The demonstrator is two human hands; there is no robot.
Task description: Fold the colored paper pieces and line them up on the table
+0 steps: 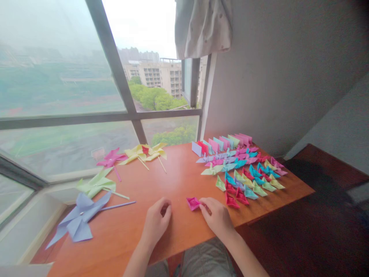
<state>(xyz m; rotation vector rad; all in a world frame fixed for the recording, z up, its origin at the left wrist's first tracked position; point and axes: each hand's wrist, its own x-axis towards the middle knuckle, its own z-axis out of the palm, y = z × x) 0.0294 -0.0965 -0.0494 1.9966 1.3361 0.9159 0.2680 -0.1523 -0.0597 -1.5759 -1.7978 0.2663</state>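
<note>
Wooden table point(178, 181), pink folded paper point(192, 203) at right hand's point(217, 217) fingertips.

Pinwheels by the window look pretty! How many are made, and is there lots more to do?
Done: a lilac pinwheel, green pinwheel, pink pinwheel and yellow pinwheels lie finished on sticks by the window. In hand: the right hand holds a pink folded piece on the table; the left hand rests curled beside it. Left: probably plenty, since rows of loose folded pieces lie unjoined at the right.
</note>
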